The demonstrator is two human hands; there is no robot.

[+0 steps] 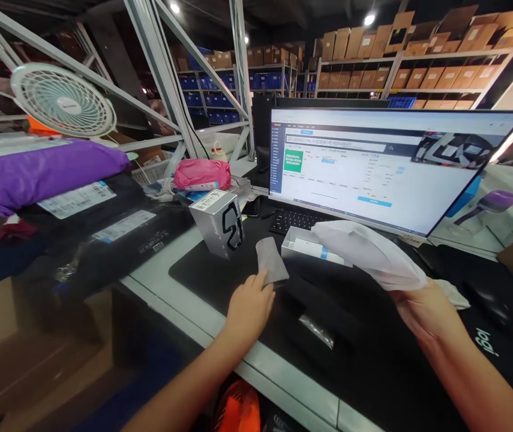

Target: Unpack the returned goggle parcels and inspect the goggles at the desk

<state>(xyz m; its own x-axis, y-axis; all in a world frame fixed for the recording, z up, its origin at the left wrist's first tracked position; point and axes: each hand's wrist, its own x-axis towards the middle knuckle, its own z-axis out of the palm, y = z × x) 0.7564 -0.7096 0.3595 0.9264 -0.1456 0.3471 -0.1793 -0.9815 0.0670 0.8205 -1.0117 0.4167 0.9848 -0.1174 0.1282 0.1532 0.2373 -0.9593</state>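
Your left hand (251, 300) and right hand (422, 307) were well apart over the surface (161, 282).
Your right was clamped on white wrapping (368, 252) toward its ten o'clock; your left touched a flat grey piece (272, 261) at one o'clock, whether gripped I could not tell.

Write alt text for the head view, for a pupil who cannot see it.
A person's right hand holds white wrapping near an open box, while the left hand touches a flat grey piece on a black mat. Behind stands a lit monitor.

Both forearms (188, 375) and the fingers (255, 284) are bare.
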